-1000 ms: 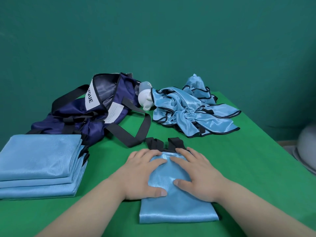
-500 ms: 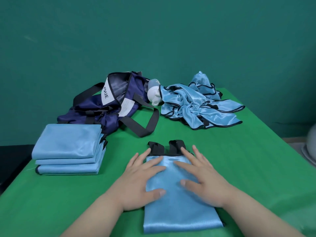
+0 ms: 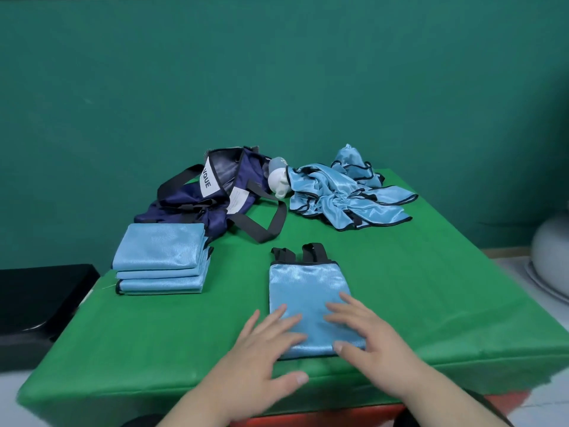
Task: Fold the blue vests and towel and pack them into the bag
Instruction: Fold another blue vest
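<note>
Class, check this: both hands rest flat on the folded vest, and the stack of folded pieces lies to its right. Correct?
No. In the head view the stack lies to the left of the folded vest; the left hand and right hand do rest flat on it.

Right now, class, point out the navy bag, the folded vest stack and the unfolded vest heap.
navy bag (image 3: 249,177): head view, blue side panel.
folded vest stack (image 3: 158,246): head view, top vest's middle.
unfolded vest heap (image 3: 332,198): head view, crumpled middle.
</note>
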Action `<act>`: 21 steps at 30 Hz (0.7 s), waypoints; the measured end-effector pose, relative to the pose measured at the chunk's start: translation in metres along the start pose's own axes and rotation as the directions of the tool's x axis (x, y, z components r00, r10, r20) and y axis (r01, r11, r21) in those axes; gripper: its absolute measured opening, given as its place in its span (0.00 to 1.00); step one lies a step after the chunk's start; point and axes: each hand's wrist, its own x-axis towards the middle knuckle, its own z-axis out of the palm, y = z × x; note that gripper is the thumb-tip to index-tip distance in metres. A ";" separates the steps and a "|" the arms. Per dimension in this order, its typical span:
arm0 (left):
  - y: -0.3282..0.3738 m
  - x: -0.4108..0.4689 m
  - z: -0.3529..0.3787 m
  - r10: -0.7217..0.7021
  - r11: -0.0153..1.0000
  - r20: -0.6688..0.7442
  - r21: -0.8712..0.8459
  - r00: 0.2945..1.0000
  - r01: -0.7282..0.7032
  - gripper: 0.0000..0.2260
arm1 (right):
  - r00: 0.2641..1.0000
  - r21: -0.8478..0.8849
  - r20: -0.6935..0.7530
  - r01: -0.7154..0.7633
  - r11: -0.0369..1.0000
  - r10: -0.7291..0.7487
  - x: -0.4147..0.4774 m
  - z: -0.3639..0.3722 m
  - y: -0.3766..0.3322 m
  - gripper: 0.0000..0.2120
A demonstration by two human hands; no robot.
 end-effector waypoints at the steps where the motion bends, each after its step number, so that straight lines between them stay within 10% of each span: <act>1: 0.005 -0.004 0.004 0.010 0.996 0.034 0.083 0.999 -0.013 0.37 | 0.998 -0.122 0.066 0.032 0.992 -0.024 -0.006 0.003 -0.004 0.22; 6: 0.001 -0.017 0.024 -0.045 0.973 0.029 0.226 0.999 0.037 0.34 | 0.980 -0.472 0.156 -0.033 0.881 0.120 -0.020 -0.005 -0.009 0.30; 21: 0.008 -0.011 0.036 -0.073 0.976 -0.112 0.196 0.991 0.094 0.29 | 0.986 -0.505 0.141 -0.003 0.863 0.086 -0.025 -0.003 -0.013 0.33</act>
